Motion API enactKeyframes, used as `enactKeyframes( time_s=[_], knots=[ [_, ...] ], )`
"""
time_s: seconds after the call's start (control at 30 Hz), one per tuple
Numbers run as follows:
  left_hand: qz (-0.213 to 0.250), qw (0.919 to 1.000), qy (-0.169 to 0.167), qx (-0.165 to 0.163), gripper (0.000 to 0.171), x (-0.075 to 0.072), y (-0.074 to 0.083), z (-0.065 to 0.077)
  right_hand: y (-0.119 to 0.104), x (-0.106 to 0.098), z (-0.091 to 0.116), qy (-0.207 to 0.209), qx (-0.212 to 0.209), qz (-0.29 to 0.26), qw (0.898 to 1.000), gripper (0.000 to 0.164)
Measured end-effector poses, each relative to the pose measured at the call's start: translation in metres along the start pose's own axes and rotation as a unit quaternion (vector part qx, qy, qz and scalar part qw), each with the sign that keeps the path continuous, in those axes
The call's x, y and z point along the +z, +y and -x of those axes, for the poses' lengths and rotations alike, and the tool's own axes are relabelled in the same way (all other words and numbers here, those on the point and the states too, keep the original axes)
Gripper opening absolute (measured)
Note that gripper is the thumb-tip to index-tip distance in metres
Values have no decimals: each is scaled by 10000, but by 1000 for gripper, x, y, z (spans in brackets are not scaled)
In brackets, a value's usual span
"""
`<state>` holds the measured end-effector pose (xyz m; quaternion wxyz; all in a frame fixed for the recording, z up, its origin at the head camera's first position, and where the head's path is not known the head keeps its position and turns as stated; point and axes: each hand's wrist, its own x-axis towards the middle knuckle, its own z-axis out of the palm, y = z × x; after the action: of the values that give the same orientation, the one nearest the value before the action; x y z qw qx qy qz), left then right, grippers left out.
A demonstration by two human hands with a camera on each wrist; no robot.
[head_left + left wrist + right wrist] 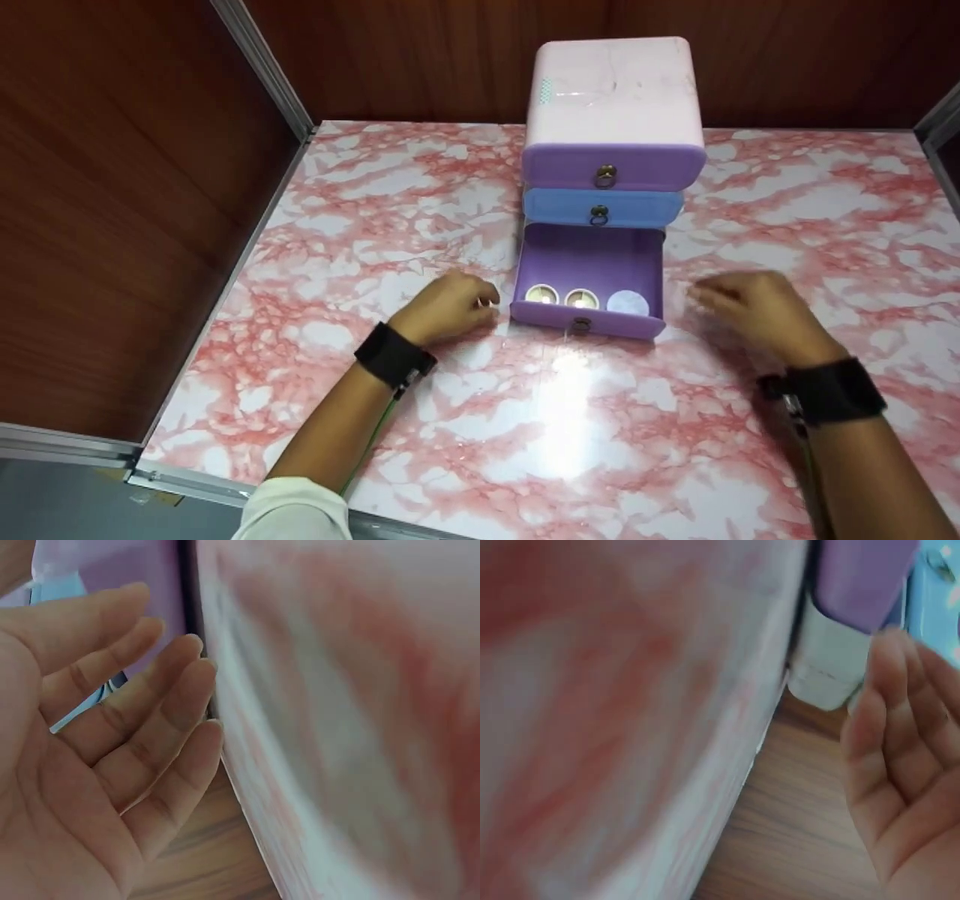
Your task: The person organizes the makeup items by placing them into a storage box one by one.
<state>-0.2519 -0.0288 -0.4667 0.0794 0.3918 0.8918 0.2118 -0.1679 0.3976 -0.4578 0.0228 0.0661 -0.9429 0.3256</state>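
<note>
A small drawer cabinet (pixel 611 97) with a pale pink top stands at the back of the table. Its lowest purple drawer (pixel 592 259) is pulled out. Along the front of that drawer lie two round cream-rimmed pieces (pixel 541 295) and a pale white disc (pixel 628 303). My left hand (pixel 450 304) is over the table just left of the drawer, its fingers loosely bent with nothing in them. To the drawer's right hovers my right hand (pixel 757 307), slightly blurred. In the right wrist view its fingers (pixel 889 667) look relaxed, and the palm holds nothing.
Above the pulled-out drawer, a blue drawer (pixel 562 208) and an upper purple drawer (pixel 562 166) are pushed in, each with a ring pull. Red-and-white marbled covering spreads over the table (pixel 360 247). Brown wood-grain panels (pixel 135 187) wall the left and back.
</note>
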Motion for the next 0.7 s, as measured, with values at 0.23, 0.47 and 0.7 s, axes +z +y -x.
enactKeyframes(
  time_s=[0.23, 0.47, 0.7],
  knots=[
    [-110, 9996, -16, 264, 16, 10, 17, 0, -14, 17, 20, -361, -1033, 881, 9901, 31],
    [-244, 9993, 176, 235, 18, 13, 17, -7, -28, 32, 20, -675, -1379, 1186, 9810, 18],
    [-505, 9971, 358, 445, 29, 10, 19, -9, -28, 33, 15, -207, -2302, 1249, 9649, 2]
  ],
)
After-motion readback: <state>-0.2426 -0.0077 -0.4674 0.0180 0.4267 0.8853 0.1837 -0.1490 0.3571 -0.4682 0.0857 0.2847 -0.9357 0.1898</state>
